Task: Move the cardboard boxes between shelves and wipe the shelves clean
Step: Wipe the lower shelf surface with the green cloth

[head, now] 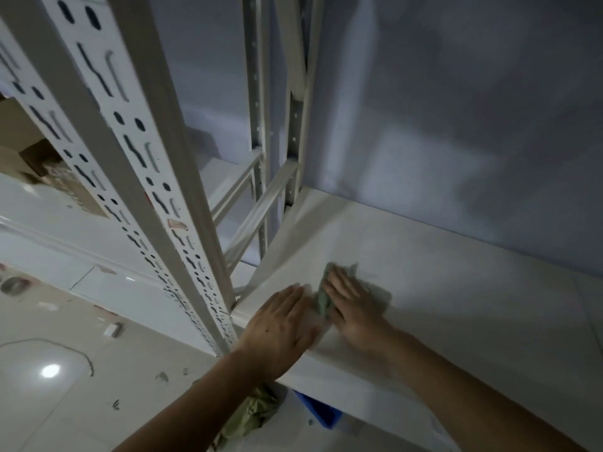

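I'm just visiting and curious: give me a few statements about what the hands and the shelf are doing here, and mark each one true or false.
1. Both hands lie on the white shelf. True: the left hand and the right hand are on it.
2. The right hand presses a green cloth flat with straight fingers. True.
3. A cardboard box stands on the shelf beside the hands. False: the only boxes show far left, behind the slotted posts.
4. The left hand holds a spray bottle. False: it lies flat and holds nothing.
5. Something blue shows below the shelf. True.
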Available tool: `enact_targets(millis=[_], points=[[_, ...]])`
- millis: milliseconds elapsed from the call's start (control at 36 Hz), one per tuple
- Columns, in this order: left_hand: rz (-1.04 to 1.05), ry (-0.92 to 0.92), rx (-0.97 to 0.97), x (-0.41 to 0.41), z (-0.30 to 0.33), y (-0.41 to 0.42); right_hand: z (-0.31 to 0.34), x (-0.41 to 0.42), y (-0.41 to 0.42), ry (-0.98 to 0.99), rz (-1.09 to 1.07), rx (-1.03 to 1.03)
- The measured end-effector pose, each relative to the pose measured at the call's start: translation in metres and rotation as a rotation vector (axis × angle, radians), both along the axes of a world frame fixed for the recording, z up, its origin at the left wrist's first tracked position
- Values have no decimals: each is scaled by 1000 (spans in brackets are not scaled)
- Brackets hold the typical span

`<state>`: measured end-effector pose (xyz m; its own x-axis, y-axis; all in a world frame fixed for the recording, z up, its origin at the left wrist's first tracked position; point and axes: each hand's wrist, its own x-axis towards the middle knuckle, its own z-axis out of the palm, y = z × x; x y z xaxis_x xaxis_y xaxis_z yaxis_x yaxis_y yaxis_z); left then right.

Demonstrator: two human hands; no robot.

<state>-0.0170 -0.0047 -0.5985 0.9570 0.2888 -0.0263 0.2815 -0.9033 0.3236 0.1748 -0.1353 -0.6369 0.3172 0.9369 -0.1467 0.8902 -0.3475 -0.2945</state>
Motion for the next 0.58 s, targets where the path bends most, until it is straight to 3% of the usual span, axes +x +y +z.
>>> enact_targets(millis=[139, 250, 472, 583], points=[[0, -21, -29, 17, 9, -6, 13, -4, -44, -113, 168, -34], [-3, -43, -20, 24, 10, -4, 25, 9, -35, -69, 203, -109], [60, -76, 6, 28, 11, 15, 19, 68, 45, -148, -13, -57], [103, -69, 11, 22, 8, 21, 20, 110, 97, -257, -7, -251]])
